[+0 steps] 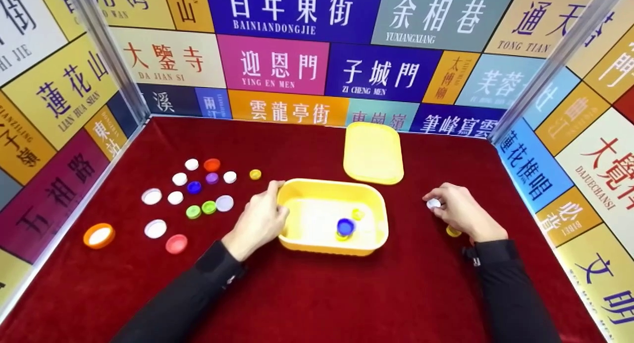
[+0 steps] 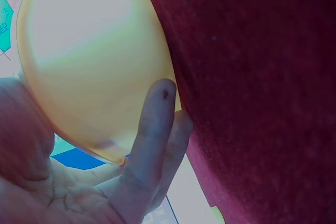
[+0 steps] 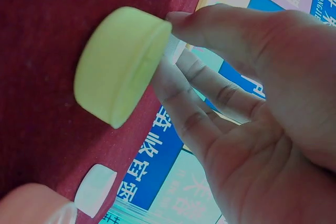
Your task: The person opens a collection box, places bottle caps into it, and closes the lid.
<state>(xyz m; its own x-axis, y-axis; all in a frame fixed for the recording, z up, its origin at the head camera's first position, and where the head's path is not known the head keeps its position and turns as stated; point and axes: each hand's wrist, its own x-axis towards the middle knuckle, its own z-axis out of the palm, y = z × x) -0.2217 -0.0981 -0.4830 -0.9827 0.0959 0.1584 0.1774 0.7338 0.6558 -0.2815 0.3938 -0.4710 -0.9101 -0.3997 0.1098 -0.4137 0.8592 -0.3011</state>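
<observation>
My left hand grips the left end of a yellow plastic box. In the left wrist view its fingers lie along the outside of the box wall. Inside the box are a blue bottle cap and yellow caps, one of them small. Off to the right, my right hand pinches a white bottle cap just above the cloth. A yellow bottle cap lies on the cloth close to that hand, partly hidden by the wrist in the head view.
A yellow lid lies flat behind the box. Several loose caps are spread on the left, among them an orange one and a red one. Printed panels wall in the red cloth at the back and sides.
</observation>
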